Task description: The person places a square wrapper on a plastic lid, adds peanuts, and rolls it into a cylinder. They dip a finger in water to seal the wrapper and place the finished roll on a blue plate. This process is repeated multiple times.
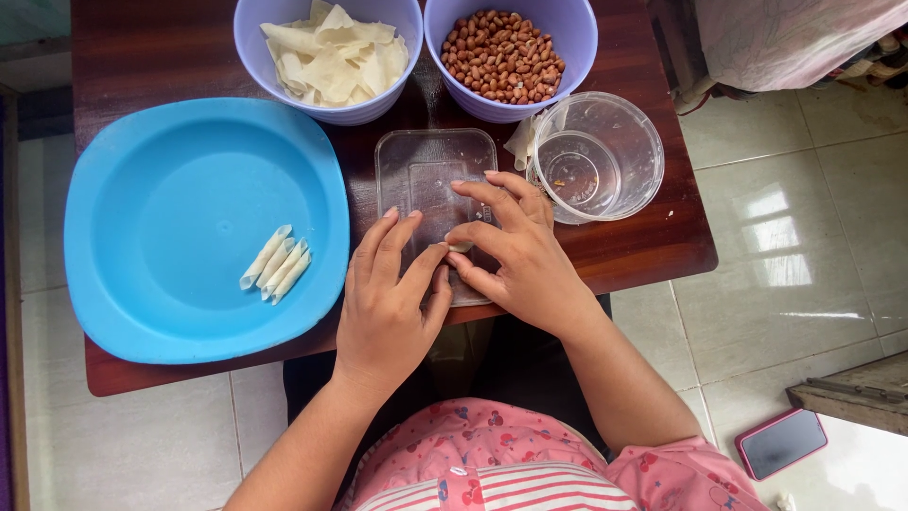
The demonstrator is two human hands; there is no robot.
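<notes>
My left hand and my right hand meet over a clear rectangular plastic lid on the dark wooden table. Between their fingertips is a small pale piece of wrapper, mostly hidden by the fingers. A large blue plate to the left holds three thin rolled pale sticks. At the back, one lilac bowl holds flat pale wrapper pieces and another lilac bowl holds peanuts.
A clear round plastic container with a little water stands right of the lid. A phone in a pink case lies on the tiled floor at the right, beside a wooden edge. Patterned cloth hangs at the top right.
</notes>
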